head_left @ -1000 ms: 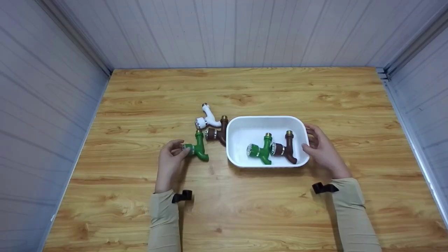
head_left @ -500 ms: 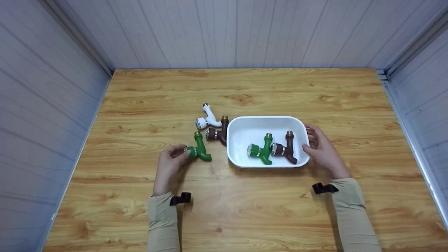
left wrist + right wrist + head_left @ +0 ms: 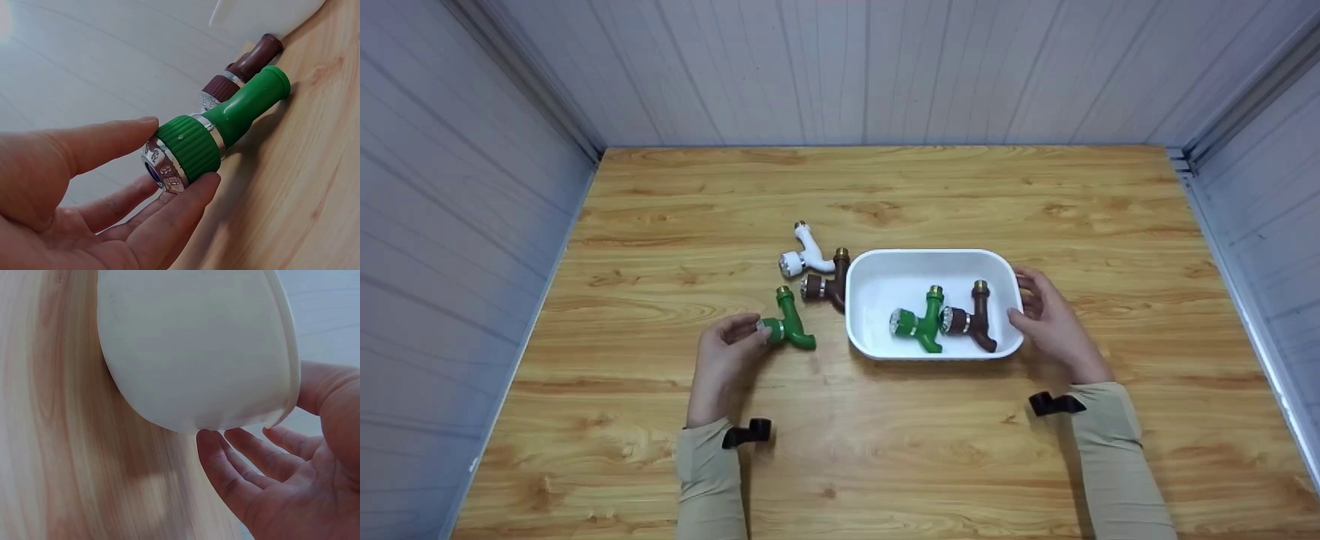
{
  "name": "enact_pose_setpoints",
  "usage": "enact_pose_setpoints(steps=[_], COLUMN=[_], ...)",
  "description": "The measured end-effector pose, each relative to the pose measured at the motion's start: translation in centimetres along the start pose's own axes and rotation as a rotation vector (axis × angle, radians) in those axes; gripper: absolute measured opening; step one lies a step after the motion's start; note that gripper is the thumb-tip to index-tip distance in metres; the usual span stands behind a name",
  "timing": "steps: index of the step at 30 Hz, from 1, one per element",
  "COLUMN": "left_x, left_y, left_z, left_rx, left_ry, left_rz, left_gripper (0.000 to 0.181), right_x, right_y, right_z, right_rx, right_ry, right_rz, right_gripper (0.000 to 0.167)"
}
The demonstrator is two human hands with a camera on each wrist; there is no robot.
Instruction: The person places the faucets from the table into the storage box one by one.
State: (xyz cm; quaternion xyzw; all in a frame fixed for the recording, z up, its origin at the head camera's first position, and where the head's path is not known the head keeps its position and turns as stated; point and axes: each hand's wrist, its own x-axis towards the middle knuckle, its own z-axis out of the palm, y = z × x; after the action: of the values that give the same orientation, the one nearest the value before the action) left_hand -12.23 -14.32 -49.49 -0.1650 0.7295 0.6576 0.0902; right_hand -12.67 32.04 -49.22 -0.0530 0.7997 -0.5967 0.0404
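Note:
My left hand pinches the ribbed, silver-ended knob of a green faucet between thumb and fingers. In the left wrist view, that green faucet points away from the palm, close above the wooden table. My right hand grips the right end of a white plastic tub, its thumb over the rim and its fingers against the outer wall. Inside the tub lie another green faucet and a brown faucet, side by side. Their knobs face left.
Just left of the tub, a brown faucet lies against its wall, and a white faucet lies behind that one. The wooden table is bounded by pale panel walls at the back and both sides.
The held green faucet has shifted slightly right and toward the table's front, away from the white faucet, with my left hand. My right hand and the tub stay in place.

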Motion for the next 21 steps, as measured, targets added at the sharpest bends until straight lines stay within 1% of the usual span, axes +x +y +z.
enact_pose_setpoints(steps=[5,13,17,21], left_x=[-0.5,-1.4,-1.9,-2.4], left_y=[0.2,0.9,1.4,1.9], left_z=[-0.2,-0.5,-0.5,-0.6], left_rx=[-0.04,-0.106,-0.116,-0.122], left_ry=[-0.007,-0.021,-0.017,-0.014], left_rz=[-0.022,-0.028,-0.027,0.005], left_gripper=[0.04,0.043,0.047,0.047], right_x=[-0.1,-0.7,-0.8,-0.7], right_y=[-0.2,-3.3,-3.5,-3.1], right_z=[0.0,0.6,0.6,0.6], right_rx=[-0.003,-0.01,-0.02,0.013], right_ry=[0.0,-0.002,-0.003,-0.006], right_rz=[-0.012,0.036,0.036,0.011], right_gripper=[0.063,0.06,0.059,0.06])
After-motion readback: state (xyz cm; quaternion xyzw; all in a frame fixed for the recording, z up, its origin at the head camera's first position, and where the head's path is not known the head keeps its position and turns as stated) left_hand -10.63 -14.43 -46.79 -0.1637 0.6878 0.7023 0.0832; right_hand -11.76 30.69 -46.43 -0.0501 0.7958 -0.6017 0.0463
